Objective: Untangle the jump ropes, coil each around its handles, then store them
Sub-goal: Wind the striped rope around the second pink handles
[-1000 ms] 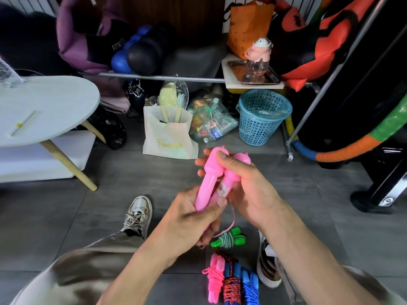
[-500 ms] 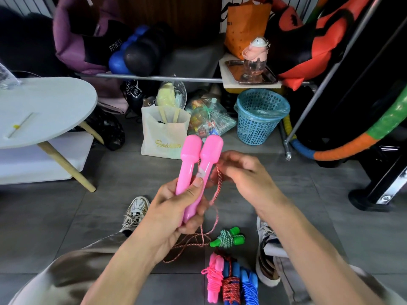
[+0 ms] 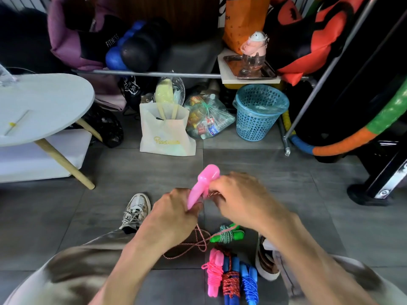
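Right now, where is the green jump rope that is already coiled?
In the head view the green jump rope lies on the floor, low and right of centre, just beyond the row of three coiled ropes and beside the right shoe.

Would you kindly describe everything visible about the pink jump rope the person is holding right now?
The glossy pink plastic jump rope handles look smooth and moulded, with a rounded bulbous top, and stand roughly upright above the grey tiled floor. Whether one or two handles show is unclear. The left hand grips the lower end; the right hand pinches the red-and-white braided cord beside the handles. That cord hangs down and lies in loose, uncoiled loops on the floor.
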The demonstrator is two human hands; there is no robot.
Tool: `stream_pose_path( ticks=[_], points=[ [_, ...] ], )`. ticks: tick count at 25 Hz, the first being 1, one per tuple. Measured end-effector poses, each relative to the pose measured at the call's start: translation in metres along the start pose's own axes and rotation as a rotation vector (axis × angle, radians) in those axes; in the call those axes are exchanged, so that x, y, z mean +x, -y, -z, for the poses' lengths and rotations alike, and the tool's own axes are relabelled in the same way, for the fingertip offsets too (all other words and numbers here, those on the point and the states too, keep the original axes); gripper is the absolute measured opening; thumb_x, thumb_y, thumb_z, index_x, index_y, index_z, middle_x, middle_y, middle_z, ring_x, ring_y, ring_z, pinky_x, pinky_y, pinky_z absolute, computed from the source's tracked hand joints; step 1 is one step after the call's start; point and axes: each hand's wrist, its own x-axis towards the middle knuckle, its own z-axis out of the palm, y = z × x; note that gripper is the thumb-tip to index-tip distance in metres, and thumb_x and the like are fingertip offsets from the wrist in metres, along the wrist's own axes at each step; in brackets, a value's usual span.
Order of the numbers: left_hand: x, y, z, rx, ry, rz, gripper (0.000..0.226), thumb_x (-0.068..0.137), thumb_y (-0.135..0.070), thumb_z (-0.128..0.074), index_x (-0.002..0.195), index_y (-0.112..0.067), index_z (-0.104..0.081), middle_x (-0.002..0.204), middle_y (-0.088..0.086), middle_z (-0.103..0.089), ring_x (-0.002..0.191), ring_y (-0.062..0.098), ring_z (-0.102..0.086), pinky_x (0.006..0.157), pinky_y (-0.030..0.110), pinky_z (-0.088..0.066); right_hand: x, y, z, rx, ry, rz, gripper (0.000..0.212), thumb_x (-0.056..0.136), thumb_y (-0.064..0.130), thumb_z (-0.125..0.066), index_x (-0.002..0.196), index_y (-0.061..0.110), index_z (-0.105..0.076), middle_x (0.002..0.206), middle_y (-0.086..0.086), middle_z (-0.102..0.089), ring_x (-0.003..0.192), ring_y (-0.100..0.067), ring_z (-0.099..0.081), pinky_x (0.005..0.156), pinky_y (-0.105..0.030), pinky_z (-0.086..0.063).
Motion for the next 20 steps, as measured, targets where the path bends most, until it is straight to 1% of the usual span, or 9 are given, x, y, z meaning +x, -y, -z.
stream_pose_path(
  ticks=[2,4,5,8,11,13,16,18,20],
  points=[
    [0.001,-0.001,0.001,0.035,0.102,-0.013,0.032,0.091,-0.033,-0.057,0.062,-0.024,-0.046,0.057,-0.003,-0.052,0.06,0.022,-0.054,0.055,0.031,-0.039,-0.002,-0.003,0.009,-0.039,-0.019,-0.046,0.013,0.087,0.036,-0.06,0.078,0.026,-0.064,0.079,0.003,-0.061,0.083,-0.022,-0.059,0.066,-0.03,-0.036],
    [0.002,-0.001,0.002,0.008,0.193,-0.023,0.029,0.091,-0.032,-0.058,0.064,-0.024,-0.049,0.058,-0.003,-0.056,0.062,0.022,-0.057,0.059,0.031,-0.044,-0.004,-0.004,0.012,-0.076,-0.059,-0.103,0.044,0.081,0.046,-0.066,0.055,0.02,-0.042,0.061,0.004,-0.045,0.07,-0.019,-0.048,0.057,-0.028,-0.031],
    [0.001,-0.001,0.001,0.014,0.226,-0.024,0.027,0.091,-0.033,-0.058,0.067,-0.023,-0.05,0.06,-0.003,-0.056,0.064,0.022,-0.058,0.06,0.031,-0.044,-0.004,-0.007,0.014,-0.004,-0.058,-0.104,0.046,0.078,0.045,-0.069,0.053,0.019,-0.041,0.058,0.003,-0.045,0.065,-0.017,-0.048,0.052,-0.026,-0.03],
    [-0.003,-0.001,-0.005,0.175,0.29,-0.05,0.023,0.09,-0.041,-0.056,0.077,-0.023,-0.05,0.071,-0.005,-0.055,0.07,0.018,-0.057,0.061,0.026,-0.037,-0.003,-0.017,0.025,0.38,0.118,-0.046,0.027,0.084,0.035,-0.07,0.065,0.019,-0.06,0.062,0.001,-0.061,0.055,-0.006,-0.052,0.052,-0.023,-0.036],
    [-0.007,-0.003,-0.006,0.165,0.325,-0.058,0.028,0.091,-0.043,-0.057,0.072,-0.025,-0.046,0.068,-0.007,-0.052,0.06,0.007,-0.05,0.055,0.023,-0.033,-0.003,-0.027,0.029,0.417,0.205,-0.005,0.019,0.093,0.032,-0.06,0.079,0.019,-0.065,0.07,0.003,-0.064,0.06,-0.002,-0.05,0.061,-0.024,-0.041],
    [-0.007,-0.006,-0.005,0.221,0.329,-0.115,0.031,0.091,-0.044,-0.056,0.07,-0.025,-0.044,0.07,-0.007,-0.051,0.062,0.009,-0.048,0.057,0.024,-0.032,-0.002,-0.034,0.03,0.329,0.14,0.016,0.018,0.092,0.035,-0.06,0.08,0.023,-0.066,0.068,0.009,-0.063,0.062,-0.001,-0.052,0.059,-0.017,-0.038],
    [-0.007,-0.006,-0.005,0.2,0.3,-0.14,0.033,0.091,-0.041,-0.057,0.066,-0.024,-0.043,0.065,-0.006,-0.05,0.059,0.009,-0.048,0.054,0.021,-0.032,-0.003,-0.042,0.037,0.3,0.067,-0.006,0.018,0.091,0.038,-0.062,0.081,0.025,-0.069,0.07,0.012,-0.064,0.066,-0.001,-0.055,0.06,-0.019,-0.04],
    [-0.005,-0.004,-0.005,0.077,0.194,-0.093,0.03,0.092,-0.034,-0.057,0.067,-0.02,-0.046,0.06,-0.002,-0.053,0.058,0.015,-0.053,0.053,0.024,-0.035,-0.006,-0.05,0.043,0.399,-0.084,-0.061,0.015,0.09,0.033,-0.063,0.081,0.024,-0.07,0.069,0.017,-0.065,0.065,0.001,-0.057,0.06,-0.021,-0.041],
    [0.0,-0.002,0.0,-0.172,0.059,-0.011,0.028,0.094,-0.026,-0.056,0.07,-0.013,-0.053,0.056,-0.001,-0.056,0.049,0.017,-0.049,0.051,0.028,-0.037,-0.01,-0.062,0.046,0.413,-0.275,-0.198,0.01,0.089,0.024,-0.061,0.083,0.026,-0.07,0.067,0.022,-0.064,0.066,0.002,-0.059,0.063,-0.019,-0.043]
  ],
)
